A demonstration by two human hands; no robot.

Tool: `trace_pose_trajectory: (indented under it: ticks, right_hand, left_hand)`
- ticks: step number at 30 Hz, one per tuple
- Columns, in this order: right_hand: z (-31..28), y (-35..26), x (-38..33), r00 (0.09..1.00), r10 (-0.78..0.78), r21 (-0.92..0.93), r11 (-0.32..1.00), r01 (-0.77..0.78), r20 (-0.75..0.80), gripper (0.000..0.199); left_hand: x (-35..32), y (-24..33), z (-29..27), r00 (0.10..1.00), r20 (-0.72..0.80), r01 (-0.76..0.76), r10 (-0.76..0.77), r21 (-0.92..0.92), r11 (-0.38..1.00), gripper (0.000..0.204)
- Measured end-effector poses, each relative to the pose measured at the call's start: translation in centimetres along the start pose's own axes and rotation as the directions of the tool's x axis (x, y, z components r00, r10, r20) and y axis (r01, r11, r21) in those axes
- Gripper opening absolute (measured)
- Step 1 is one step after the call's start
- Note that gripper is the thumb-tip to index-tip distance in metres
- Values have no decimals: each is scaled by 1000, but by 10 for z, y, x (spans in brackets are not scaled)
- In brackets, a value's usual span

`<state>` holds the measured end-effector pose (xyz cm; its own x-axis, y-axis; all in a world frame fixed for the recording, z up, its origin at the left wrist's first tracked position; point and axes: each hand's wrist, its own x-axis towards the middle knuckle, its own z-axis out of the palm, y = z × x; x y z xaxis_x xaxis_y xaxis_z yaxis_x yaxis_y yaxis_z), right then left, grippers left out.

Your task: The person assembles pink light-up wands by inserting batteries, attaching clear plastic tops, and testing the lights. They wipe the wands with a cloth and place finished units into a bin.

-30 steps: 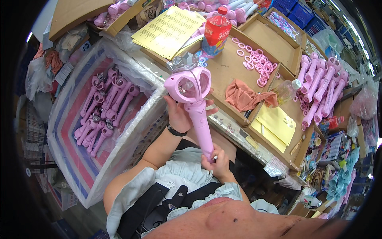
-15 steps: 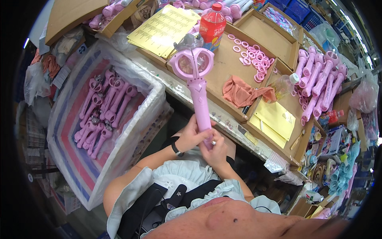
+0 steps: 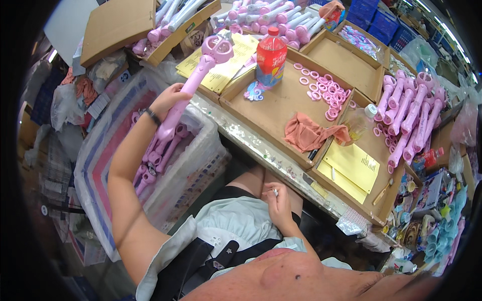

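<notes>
My left hand (image 3: 169, 104) is closed round the handle of a pink toy wand (image 3: 203, 67). Its looped head points up and away, over the yellow sheets on the bench. Beneath that hand is a plastic-lined basket (image 3: 205, 150) with several similar pink wands (image 3: 159, 153) inside, partly hidden by my left arm. My right hand (image 3: 278, 203) rests above my lap, apart from the wand, with its fingers curled in. A small pale spot, perhaps a ring, shows on its fingers; whatever the palm may hold is hidden.
On the bench stand a red drink bottle (image 3: 271, 57), shallow cardboard trays (image 3: 251, 108), pink rings (image 3: 332, 93), an orange cloth (image 3: 304, 131) and yellow sheets (image 3: 351, 168). More pink wands (image 3: 411, 108) are piled at the right. An open carton (image 3: 183, 27) sits at the far left.
The wand has moved left and away from my lap, over the basket's edge, in my left hand alone. My right hand has let go and dropped slightly. The view has shifted a little.
</notes>
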<state>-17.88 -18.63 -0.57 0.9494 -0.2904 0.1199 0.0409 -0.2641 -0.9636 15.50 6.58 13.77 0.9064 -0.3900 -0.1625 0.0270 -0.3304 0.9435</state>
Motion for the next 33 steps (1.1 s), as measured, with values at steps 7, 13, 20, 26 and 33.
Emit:
trace_pose_trajectory:
  ticks: [7, 13, 20, 26, 33]
  right_hand:
    - [-17, 0, -26, 993, 41, -90, 995, -51, -112, 19]
    - [-28, -2, -43, 962, 172, -141, 969, -204, -211, 19]
    - [-123, -27, -18, 918, -177, -654, 748, -109, -355, 9]
    - [-244, -26, 1, 906, -203, -872, 409, -267, -372, 16]
    - [-281, -4, 2, 804, 56, -805, -21, -592, -593, 28]
  left_hand:
    - [131, -12, -18, 988, -30, -126, 154, 428, 895, 61]
    - [178, -10, -17, 986, 67, -167, 154, 490, 856, 69]
    - [194, -28, -17, 954, 111, -258, 279, 777, 574, 58]
    - [82, -67, -7, 704, 145, -398, 696, 891, 216, 43]
    - [-73, -142, -55, 812, -30, -262, 582, 873, 411, 30]
